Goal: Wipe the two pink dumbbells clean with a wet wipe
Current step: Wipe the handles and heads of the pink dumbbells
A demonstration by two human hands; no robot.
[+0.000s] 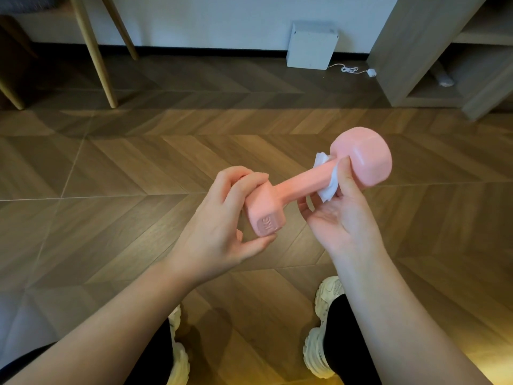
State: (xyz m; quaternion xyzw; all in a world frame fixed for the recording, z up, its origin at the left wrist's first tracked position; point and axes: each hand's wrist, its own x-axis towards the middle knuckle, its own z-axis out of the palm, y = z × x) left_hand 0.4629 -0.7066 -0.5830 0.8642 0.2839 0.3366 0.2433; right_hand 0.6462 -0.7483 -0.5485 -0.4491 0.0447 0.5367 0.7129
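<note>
Herringbone wooden floor (111,168) filled most of the view, running back to a pale wall with a dark skirting. Against that wall stood a white box (312,45), and a white cable (352,70) trailed from it across the boards to the right. Pale wooden legs (94,51) slanted down at the upper left, and a light shelf unit (416,51) stood at the upper right.

Above the floor, a pink dumbbell (302,182) was held in the air between both hands, tilted so that its far end rose toward the upper right. The left hand (222,218) gripped the near, lower head: its fingers curled over the top of that head and the thumb came up underneath, with the embossed end face showing just right of the hand. The right hand (341,218) lay palm up under the handle, near the far head. It held a white wipe (330,187) wrapped around the handle just beside that head, the thumb pressing the wipe against the near side and the fingers curled beneath. A corner of the wipe stuck out on the far side of the handle. The far head stood clear of the hand, above and to the right of the thumb.

Below the forearms, two chunky cream shoes (319,354) and dark trouser legs showed on the floor.
</note>
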